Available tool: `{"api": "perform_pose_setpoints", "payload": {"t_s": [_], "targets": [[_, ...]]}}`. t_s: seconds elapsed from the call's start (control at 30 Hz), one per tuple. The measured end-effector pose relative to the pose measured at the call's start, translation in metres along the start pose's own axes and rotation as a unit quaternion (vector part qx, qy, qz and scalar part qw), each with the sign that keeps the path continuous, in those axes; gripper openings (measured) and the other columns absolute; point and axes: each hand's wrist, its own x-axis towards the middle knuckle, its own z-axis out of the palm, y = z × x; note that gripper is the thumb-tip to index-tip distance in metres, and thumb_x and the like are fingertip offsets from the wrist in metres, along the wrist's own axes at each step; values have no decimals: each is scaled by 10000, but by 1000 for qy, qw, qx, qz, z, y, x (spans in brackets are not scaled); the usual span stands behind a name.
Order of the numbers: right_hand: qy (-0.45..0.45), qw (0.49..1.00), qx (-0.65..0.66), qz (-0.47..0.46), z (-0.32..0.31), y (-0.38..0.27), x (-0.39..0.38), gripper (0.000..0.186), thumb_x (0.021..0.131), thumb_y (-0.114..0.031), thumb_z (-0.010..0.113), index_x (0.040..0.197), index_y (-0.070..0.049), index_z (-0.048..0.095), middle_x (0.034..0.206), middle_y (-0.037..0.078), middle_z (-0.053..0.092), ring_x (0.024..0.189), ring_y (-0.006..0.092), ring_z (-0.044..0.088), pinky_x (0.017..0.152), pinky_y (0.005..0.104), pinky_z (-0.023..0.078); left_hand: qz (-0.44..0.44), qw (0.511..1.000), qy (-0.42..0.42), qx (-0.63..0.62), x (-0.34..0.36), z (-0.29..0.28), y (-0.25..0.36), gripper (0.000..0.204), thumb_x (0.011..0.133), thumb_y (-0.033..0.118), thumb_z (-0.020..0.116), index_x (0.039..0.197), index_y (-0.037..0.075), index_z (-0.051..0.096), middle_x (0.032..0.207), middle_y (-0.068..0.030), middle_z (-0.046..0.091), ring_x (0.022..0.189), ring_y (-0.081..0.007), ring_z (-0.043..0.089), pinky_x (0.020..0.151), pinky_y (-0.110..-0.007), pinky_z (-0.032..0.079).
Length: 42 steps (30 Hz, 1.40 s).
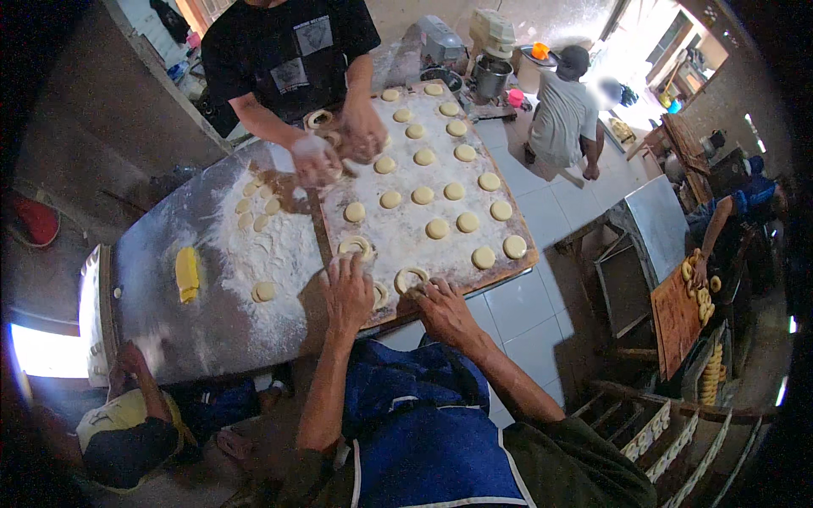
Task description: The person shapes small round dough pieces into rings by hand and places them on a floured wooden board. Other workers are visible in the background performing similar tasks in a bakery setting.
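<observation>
A floured wooden board (405, 227) lies before me with rows of round, flattened dough pieces (437, 229). My left hand (347, 296) is over its near left corner, fingers stretched forward. Its fingertips reach the near edge of a dough ring (356, 247), and another dough ring (380, 295) lies beside it, partly hidden. My right hand (449, 315) is at the board's near edge. Its curled fingers grip the right side of a pale dough ring (412, 279); the exact finger contact is partly hidden.
Across the table, a person in a black shirt works dough with blurred hands (315, 161). A yellow block (186, 274) and loose flour (267, 245) are on the dark table (161, 330). Other people stand around; at right, one handles dough rings by a wooden board (675, 326).
</observation>
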Motion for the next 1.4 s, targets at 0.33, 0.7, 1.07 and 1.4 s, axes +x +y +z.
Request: {"api": "perform_pose_setpoints", "payload": {"t_s": [0.33,0.7,1.07,1.4], "targets": [[149,985,-26,78,24,98,83,378,752,-52,623,1120,18,571,1066,258,579,1036,450,521,901,497,427,19,999,-25,-42,-17,-18,-8,392,927,259,472,1279,96,522,1228,-162,524,1167,-354,470,979,-592,320],[-29,952,299,63,34,-20,171,246,730,-201,750,877,-15,686,789,168,677,706,290,664,668,369,519,-182,958,162,-150,-92,-47,-125,216,944,169,470,1084,58,592,1161,-149,544,1141,-349,471,997,-511,312],[-103,978,171,62,167,-115,259,251,693,-161,773,788,5,610,735,154,659,666,263,657,625,369,513,-258,879,205,-345,-76,-55,-172,215,916,78,579,1122,19,593,1100,-159,597,1006,-306,598,857,-408,472],[-61,874,458,150,100,-136,212,466,751,-5,730,1117,-61,447,735,52,580,701,105,556,635,270,466,-292,764,139,-558,-30,-45,-143,178,920,162,640,1024,18,631,904,-26,635,807,-116,580,730,-282,479]]}}
